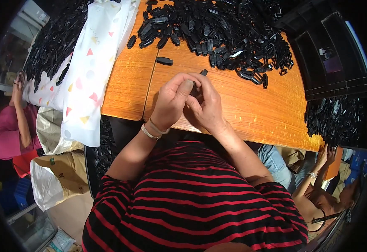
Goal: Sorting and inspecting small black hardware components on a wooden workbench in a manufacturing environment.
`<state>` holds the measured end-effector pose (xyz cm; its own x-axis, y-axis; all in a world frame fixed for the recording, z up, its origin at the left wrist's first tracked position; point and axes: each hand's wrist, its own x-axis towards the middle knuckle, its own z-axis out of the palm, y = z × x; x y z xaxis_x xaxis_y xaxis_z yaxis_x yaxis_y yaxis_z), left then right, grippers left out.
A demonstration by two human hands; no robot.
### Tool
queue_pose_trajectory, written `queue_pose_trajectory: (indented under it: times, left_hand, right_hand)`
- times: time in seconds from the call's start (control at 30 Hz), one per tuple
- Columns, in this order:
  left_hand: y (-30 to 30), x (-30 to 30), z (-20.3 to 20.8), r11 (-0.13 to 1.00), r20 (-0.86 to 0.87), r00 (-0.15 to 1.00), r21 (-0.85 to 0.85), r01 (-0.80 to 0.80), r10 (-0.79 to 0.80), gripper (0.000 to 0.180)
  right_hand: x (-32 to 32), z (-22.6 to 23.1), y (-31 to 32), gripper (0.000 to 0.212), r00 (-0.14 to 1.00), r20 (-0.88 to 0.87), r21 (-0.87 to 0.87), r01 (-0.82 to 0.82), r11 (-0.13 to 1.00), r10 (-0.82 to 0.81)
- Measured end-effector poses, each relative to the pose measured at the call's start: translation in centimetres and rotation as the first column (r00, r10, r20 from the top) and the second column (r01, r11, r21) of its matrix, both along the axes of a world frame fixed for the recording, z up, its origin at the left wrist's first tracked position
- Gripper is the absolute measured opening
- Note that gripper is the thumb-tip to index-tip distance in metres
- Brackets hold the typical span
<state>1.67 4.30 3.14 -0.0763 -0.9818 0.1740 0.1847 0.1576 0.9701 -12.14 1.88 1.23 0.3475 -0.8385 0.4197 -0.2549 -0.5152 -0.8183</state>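
My left hand [171, 98] and my right hand [208, 105] meet over the near part of the wooden table, fingers bent in toward each other. Between them is a small black plastic piece, mostly hidden by my fingers and thumbs. Another black piece [203, 72] shows just past my fingertips; whether it is held or lies on the table is unclear. A single oblong black plastic piece [164, 61] rests on the wood, ahead of my left hand. Beyond it spreads a big heap of similar black pieces [200, 31], shaped like key-fob shells.
Patterned white sheeting [92, 63] hangs over the table's left side, by another dark heap [59, 46]. A black crate [332, 54] stands at the right, with more black pieces [336, 122] nearby. Co-workers' arms [20, 109] reach in at both sides. Open sacks [61, 176] stand lower left.
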Motion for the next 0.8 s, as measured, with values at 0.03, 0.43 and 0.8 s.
queue_pose_trajectory:
  times: [0.03, 0.43, 0.8]
  left_hand:
    - [0.1, 0.1, 0.2, 1.0, -0.047, 0.999, 0.017, 0.004, -0.003, 0.028]
    - [2.2, 1.4, -0.1, 0.998, -0.033, 0.999, 0.053, -0.033, 0.035, 0.031]
    - [12.1, 16.1, 5.6, 0.984, 0.976, 0.186, 0.135, -0.12, -0.112, 0.012]
  right_hand:
    - [0.4, -0.3, 0.2, 0.053, 0.998, 0.064, 0.024, -0.019, 1.0, 0.018]
    - [1.8, 0.5, 2.6, 0.05, 0.985, 0.153, 0.124, -0.102, 0.987, 0.083]
    - [-11.5, 1.8, -3.4, 0.02, 0.795, -0.467, -0.176, 0.346, 0.921, -0.388]
